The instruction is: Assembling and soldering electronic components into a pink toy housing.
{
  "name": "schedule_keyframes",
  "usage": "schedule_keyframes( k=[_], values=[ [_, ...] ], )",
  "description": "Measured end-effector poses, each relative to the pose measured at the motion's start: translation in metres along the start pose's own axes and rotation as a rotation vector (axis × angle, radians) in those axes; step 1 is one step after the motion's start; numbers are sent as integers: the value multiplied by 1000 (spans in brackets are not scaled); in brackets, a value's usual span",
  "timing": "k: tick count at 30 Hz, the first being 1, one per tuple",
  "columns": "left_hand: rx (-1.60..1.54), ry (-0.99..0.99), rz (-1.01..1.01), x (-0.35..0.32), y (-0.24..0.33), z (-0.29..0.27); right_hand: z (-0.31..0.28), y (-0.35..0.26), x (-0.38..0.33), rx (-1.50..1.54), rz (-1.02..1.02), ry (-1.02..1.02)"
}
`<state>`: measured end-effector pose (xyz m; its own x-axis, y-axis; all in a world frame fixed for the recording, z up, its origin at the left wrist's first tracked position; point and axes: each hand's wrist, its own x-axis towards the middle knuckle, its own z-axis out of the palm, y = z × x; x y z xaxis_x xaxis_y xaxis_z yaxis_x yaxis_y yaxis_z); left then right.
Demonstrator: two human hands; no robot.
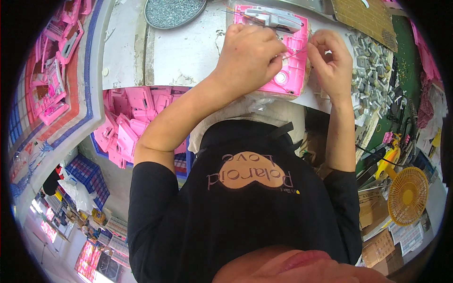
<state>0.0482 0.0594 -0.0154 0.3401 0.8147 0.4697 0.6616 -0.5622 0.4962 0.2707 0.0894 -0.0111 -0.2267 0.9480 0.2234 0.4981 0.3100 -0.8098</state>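
Clock: 12 is pointing at the top of the view
Pink plastic housing (295, 78): is lying inner side up at 12 o'clock of the wearer's torso, on the white workbench (184, 56); long axis is running roughly 12 to 6, left edge partly hiding behind the left hand (252, 54)
Thin wire (295, 54): is crossing the gap between the two hands, over the housing; from the left fingertips it is slanting toward 2 o'clock, from the right ones toward 8
Left hand: is overlapping the housing from 9 o'clock, sitting nearer its middle; thumb and index are lying close together, other fingers curling in; cannot tell whether the tips are gripping the wire
Right hand (332, 59): is hovering at 3 o'clock, mostly outside the housing edge; thumb and index are forming a ring, tips closing with no clear gap, apparently pinching the wire's upper end
Grey elongated insert (276, 20): is lying across the housing's 12 o'clock end, long axis running nearly 9 to 3, tipping slightly toward 4; is sitting just beyond the left knuckles
White round part (281, 78): is sitting toward the housing's 6 o'clock end, just beside the left thumb
Round metal tray (177, 27): is holding small screws (174, 12), at 10 o'clock from the left hand
Grey metal pieces (370, 70): are piling up at 3 o'clock past the right hand
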Motion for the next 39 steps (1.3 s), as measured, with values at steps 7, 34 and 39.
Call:
schedule_keyframes(
  k=[7,34,39],
  values=[
    [-37,-32,-73,5,1,3,-1,-9,7,-144,5,-70],
    [344,-181,-75,34,9,7,-27,-40,-43,21,136,-233],
    [361,-227,-33,36,8,5,-29,-40,-39,25,94,-272]
  ],
)
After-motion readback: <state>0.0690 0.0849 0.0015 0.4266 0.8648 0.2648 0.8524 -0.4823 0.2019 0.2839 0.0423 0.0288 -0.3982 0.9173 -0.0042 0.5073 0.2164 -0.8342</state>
